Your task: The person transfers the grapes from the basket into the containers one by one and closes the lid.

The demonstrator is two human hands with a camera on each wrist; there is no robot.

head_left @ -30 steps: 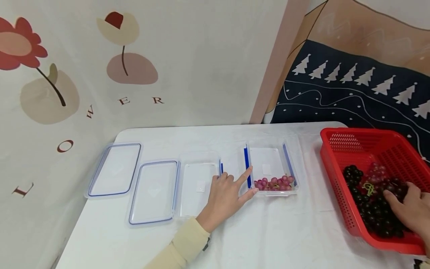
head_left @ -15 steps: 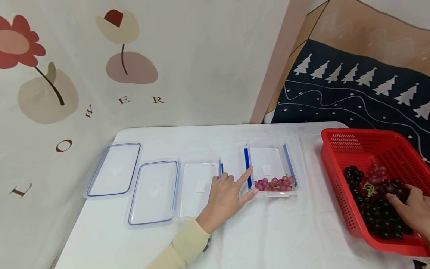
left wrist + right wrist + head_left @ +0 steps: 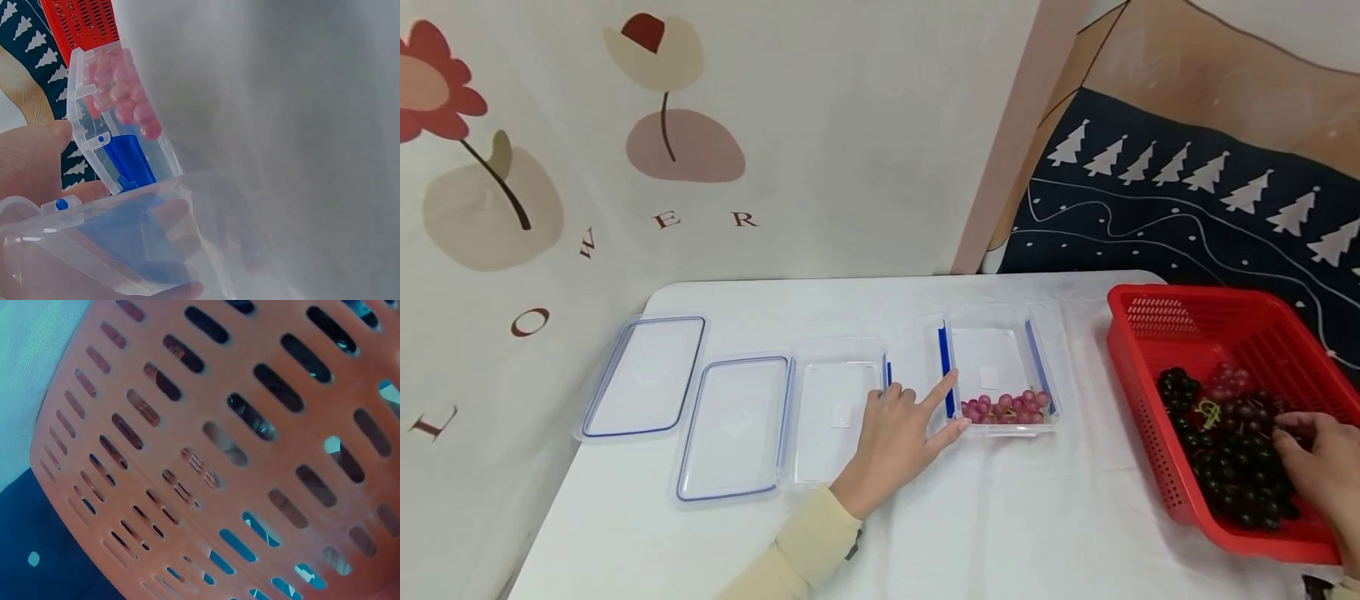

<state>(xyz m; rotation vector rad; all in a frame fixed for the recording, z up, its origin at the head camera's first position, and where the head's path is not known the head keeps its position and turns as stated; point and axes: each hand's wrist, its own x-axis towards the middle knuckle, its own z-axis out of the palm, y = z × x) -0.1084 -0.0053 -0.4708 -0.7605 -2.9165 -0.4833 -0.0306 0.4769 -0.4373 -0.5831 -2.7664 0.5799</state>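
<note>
A person's left hand, its index finger and thumb spread and extended, lay released against a see-through container on a white surface. The index fingertip met the left side by a blue clip, and the thumb reached the near left corner. Pink grapes sat in a row along that container's near end.

The right hand reached into a red basket on the right, thumb and fingertips at the right edge of dark red grapes; whether it was grasping them could not be told. The right wrist view showed mostly the basket's slotted wall, with only fragments visible through the openings.

Black grapes filled the near part of the heap, while a paler pink bunch lay behind, beside a curled green stem.

To the left, a second container stood partly behind the left hand and its yellow sleeve. Two blue-edged lids lay farther left: the nearer lid just beside that container, the other lid at the surface's left edge.

Behind hung a pale backdrop printed with flowers and letters, next to a navy panel of white trees.
</note>
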